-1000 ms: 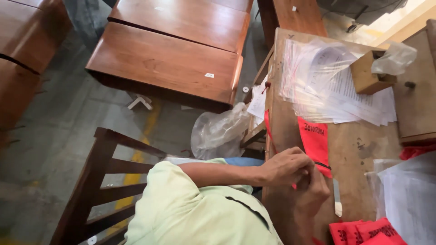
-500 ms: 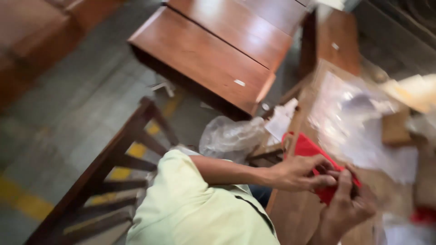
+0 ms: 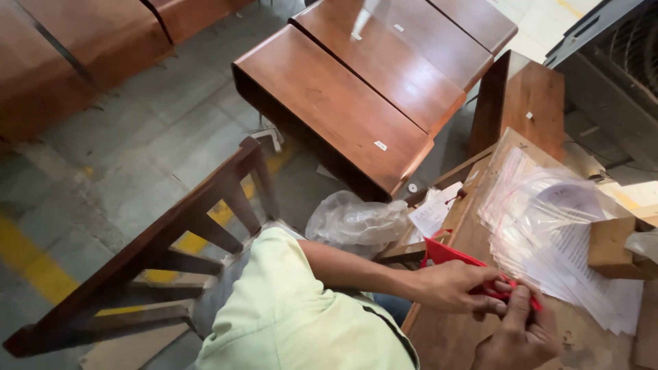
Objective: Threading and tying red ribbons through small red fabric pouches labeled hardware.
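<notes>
left hand (image 3: 452, 288): at 5 o'clock of the view; fingers pinched on the red packet (image 3: 458, 255); forearm running in from 7 o'clock over the pale green sleeve (image 3: 295, 322)
right hand (image 3: 517, 339): at 5 o'clock, just below the left; thumb and forefinger clamped on the right end of the same red packet; rest of fingers curled, partly cut off by the bottom edge
red packet: flat, thin, held just above the near edge of the wooden table (image 3: 445, 336), between both hands; left corner poking out toward 9 o'clock
change: one second back, hands low on the table beside the red sheets; half a second back, packet already pinched in both hands; now same two-handed grip, view swung further toward 11 o'clock, onto the floor and desks
meaning: judged as packet picked out of the pile and being worked at its edge; grip unchanged, so handling ongoing, not set down
clear bags (image 3: 548, 226): stack at 3 o'clock of the hands, lying flat on the table, untouched
wooden block (image 3: 613, 247): resting on the stack at 3 o'clock
crumpled plastic bag (image 3: 356, 223): at 11 o'clock of the hands, off the table edge
chair (image 3: 178, 240): at 8 o'clock, behind the sleeve
brown desks (image 3: 370, 89): at 12 o'clock, well apart
</notes>
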